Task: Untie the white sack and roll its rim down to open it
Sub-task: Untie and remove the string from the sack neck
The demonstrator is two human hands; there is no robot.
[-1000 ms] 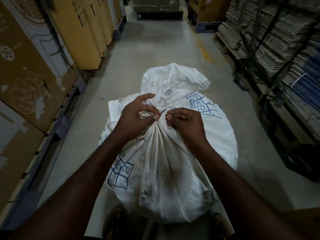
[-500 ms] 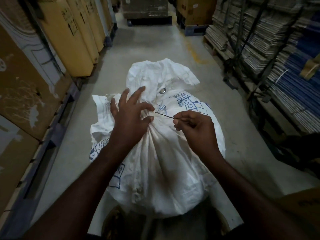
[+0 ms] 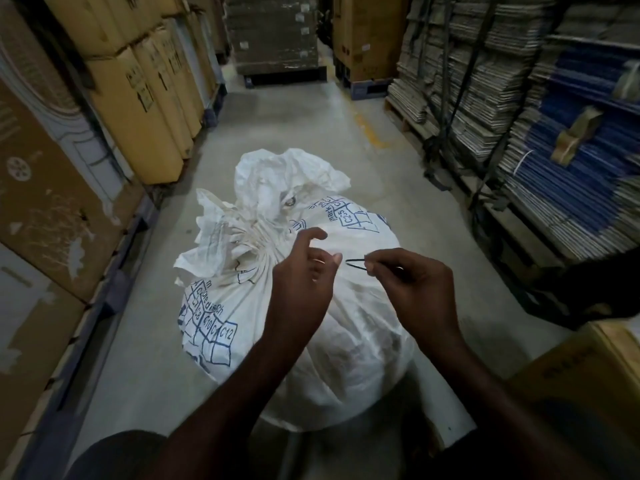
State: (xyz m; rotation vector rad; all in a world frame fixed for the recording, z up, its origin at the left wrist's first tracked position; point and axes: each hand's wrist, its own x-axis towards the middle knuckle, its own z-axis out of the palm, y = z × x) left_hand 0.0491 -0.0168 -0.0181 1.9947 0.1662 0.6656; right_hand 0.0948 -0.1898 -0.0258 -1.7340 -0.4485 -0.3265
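A full white sack [image 3: 349,348] with blue printed grid marks lies on the floor in front of me. Its neck [image 3: 256,237] is still bunched into gathers, and the loose rim [image 3: 287,174] flares out beyond it. My right hand [image 3: 412,289] pinches a thin dark tie [image 3: 356,263], a small loop held above the sack and off the neck. My left hand [image 3: 304,282] hovers just left of the tie with fingers curled apart, holding nothing and clear of the neck.
Tall cardboard boxes [image 3: 138,98] on pallets line the left side of the aisle. Strapped stacks of flattened cartons [image 3: 519,116] line the right. A yellow box [image 3: 588,375] sits near right. Bare concrete floor [image 3: 304,119] runs ahead to more pallets.
The right hand has pulled the dark tie free of the neck and lifted it away. The left hand has let go of the neck and moved right. The view has tilted up.
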